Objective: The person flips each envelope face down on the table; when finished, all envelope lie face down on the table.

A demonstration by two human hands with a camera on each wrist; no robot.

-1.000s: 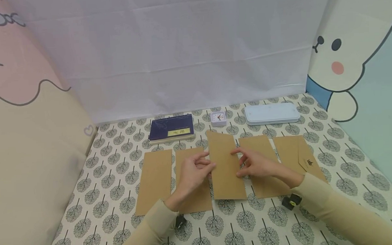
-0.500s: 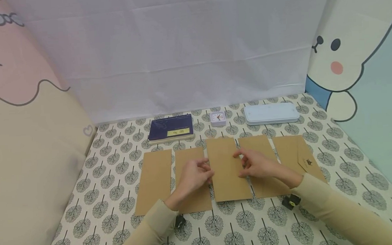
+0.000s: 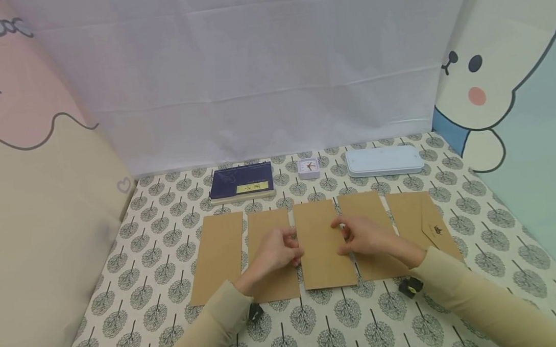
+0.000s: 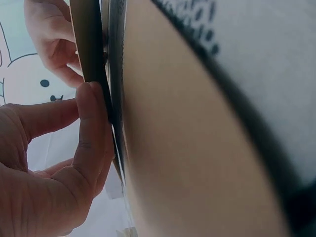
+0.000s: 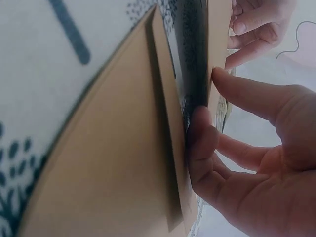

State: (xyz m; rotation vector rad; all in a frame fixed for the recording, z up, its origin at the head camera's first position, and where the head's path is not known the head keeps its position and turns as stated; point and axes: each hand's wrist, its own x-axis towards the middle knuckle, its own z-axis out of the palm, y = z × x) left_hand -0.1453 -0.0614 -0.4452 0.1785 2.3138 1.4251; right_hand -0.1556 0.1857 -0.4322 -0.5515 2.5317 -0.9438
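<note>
Several brown paper envelopes lie in a row in the head view. My left hand (image 3: 275, 250) pinches the left edge of the middle envelope (image 3: 324, 266), its thumb near the corner side as the left wrist view shows. At the opposite edge, my right hand (image 3: 365, 235) holds the same envelope between thumb (image 5: 247, 91) and curled fingers (image 5: 205, 158). The middle envelope is slightly raised off the cloth. Under my left hand lies another envelope (image 3: 276, 288), and beneath my right hand a further envelope (image 3: 364, 205), whose flap edge shows in the right wrist view.
A plain envelope (image 3: 218, 257) lies far left; one with a crown-printed flap (image 3: 413, 214) lies far right. Behind the row stand a dark blue book (image 3: 241, 180), a small square clock (image 3: 308, 168) and a pale blue tin case (image 3: 384, 160). Tree-patterned cloth (image 3: 158, 310) covers the table.
The middle envelope, tilted up with its far end bent a second ago, has come down nearly flat and a little toward me. Both hands have lowered slightly with it.
</note>
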